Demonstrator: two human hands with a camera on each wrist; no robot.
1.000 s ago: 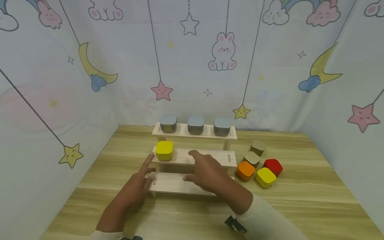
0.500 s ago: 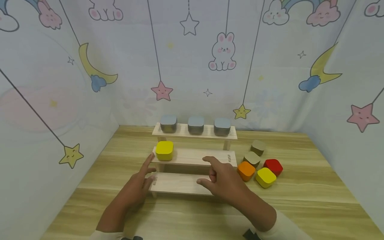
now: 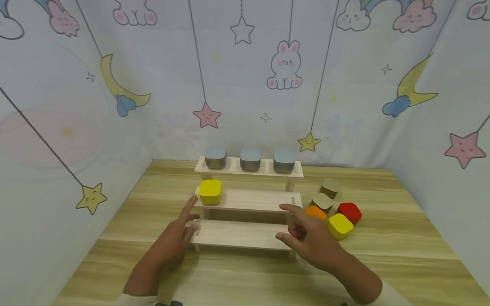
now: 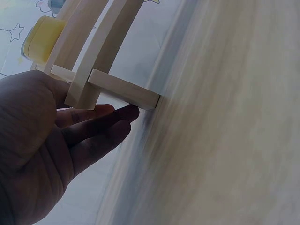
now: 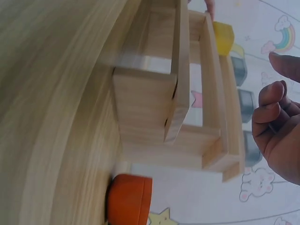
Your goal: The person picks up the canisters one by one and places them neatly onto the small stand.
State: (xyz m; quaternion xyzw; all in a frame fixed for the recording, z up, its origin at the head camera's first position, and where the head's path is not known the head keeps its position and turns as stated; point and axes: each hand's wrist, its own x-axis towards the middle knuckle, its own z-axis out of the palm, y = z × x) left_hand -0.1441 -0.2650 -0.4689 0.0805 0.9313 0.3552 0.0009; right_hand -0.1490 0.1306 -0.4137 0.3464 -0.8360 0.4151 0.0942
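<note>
A wide wooden table (image 3: 413, 255) holds a pale wooden shelf (image 3: 252, 199) with three steps. The left hand (image 3: 171, 240) is at the shelf's left end, fingers loose and a little bent; its pointing finger seems to touch the middle step and its thumb the lowest one. The right hand (image 3: 313, 239) hangs by the shelf's right end, thumb and pointing finger spread apart, other fingers curled in, holding nothing. It looks like the shelf is being filled, and the right hand is between loads. The next move seems to call for it to pinch one of the blocks (image 3: 322, 202) bunched right of the shelf, without bumping the others, while the left hand steadies the shelf. One yellow block (image 3: 210, 192) sits flat on the shelf's middle step, at the left end, bright and smooth with round corners. Three gray blocks (image 3: 250, 160) with lighter tops stand in a row on the top step. The bunch right of the shelf has a red block (image 3: 349, 213), another yellow one (image 3: 340, 226), two tan blocks (image 3: 329, 188) and an orange block (image 3: 316, 212) partly hidden by the right hand.
</note>
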